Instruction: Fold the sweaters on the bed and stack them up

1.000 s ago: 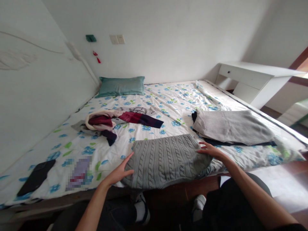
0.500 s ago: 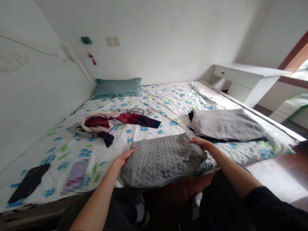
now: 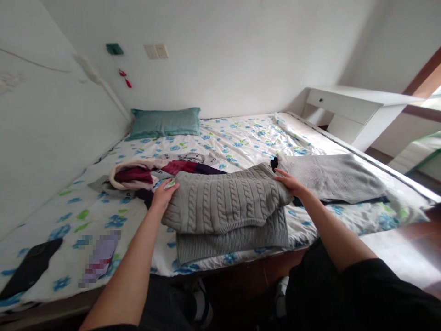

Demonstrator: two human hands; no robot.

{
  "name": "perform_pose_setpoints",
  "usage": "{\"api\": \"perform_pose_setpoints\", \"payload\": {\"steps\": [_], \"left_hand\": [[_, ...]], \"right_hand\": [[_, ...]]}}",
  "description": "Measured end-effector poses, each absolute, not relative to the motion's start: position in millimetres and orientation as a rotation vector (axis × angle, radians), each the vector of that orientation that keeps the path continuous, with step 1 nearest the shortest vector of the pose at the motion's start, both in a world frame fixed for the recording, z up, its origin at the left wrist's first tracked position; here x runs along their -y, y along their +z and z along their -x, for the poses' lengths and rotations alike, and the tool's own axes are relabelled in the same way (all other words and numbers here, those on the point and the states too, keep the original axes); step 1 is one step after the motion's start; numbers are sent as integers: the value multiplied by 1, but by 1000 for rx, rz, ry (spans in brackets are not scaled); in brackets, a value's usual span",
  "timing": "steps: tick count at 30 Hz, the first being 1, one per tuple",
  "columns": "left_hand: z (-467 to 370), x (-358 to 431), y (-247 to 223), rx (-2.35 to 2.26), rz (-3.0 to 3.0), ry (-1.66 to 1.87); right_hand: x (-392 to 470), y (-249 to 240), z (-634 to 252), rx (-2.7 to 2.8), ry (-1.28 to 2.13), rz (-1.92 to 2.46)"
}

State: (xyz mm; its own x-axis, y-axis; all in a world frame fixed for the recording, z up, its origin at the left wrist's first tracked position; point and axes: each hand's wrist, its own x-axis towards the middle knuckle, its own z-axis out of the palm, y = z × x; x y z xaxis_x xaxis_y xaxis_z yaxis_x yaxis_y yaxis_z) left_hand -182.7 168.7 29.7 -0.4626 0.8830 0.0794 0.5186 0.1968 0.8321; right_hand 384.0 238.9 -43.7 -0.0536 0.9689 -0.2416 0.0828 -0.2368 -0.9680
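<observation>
A grey cable-knit sweater (image 3: 220, 202) is lifted at its folded upper part near the bed's front edge. Its ribbed lower layer hangs below onto the sheet. My left hand (image 3: 164, 193) grips the left end, the fingers partly behind the cloth. On the right end, my right hand (image 3: 290, 181) is closed with its thumb and fingers over the fabric. Right of it lies a folded light grey ribbed garment (image 3: 330, 177) on top of something dark. A rumpled garment (image 3: 138, 177) in cream, maroon and navy lies behind my left hand.
The bed (image 3: 241, 142) has a white sheet with blue flowers. A dark phone-like object (image 3: 32, 266) and a blurred-out purple item (image 3: 101, 257) lie at the left front. A teal pillow (image 3: 165, 123) rests against the wall; a white desk (image 3: 358, 110) stands at the back right.
Both hands have raised the sweater and carried it away from the bed's front edge. Its ribbed lower layer now shows beneath, and its top edge covers part of the rumpled garment.
</observation>
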Motion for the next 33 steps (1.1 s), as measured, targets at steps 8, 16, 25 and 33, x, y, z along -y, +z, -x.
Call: {"api": "perform_pose_setpoints", "payload": {"steps": [8, 16, 25, 33], "left_hand": [[157, -119, -43, -1739, -2338, 320], [73, -88, -80, -1576, -2442, 251], [94, -111, -64, -1481, -1942, 487], [127, -102, -23, -1388, -1834, 349]], "right_hand": [[-224, -86, -375, 2192, 607, 1531], [-161, -87, -300, 2709, 506, 1272], [-163, -71, -296, 2585, 544, 1366], [-143, -43, -295, 2615, 789, 1136]]}}
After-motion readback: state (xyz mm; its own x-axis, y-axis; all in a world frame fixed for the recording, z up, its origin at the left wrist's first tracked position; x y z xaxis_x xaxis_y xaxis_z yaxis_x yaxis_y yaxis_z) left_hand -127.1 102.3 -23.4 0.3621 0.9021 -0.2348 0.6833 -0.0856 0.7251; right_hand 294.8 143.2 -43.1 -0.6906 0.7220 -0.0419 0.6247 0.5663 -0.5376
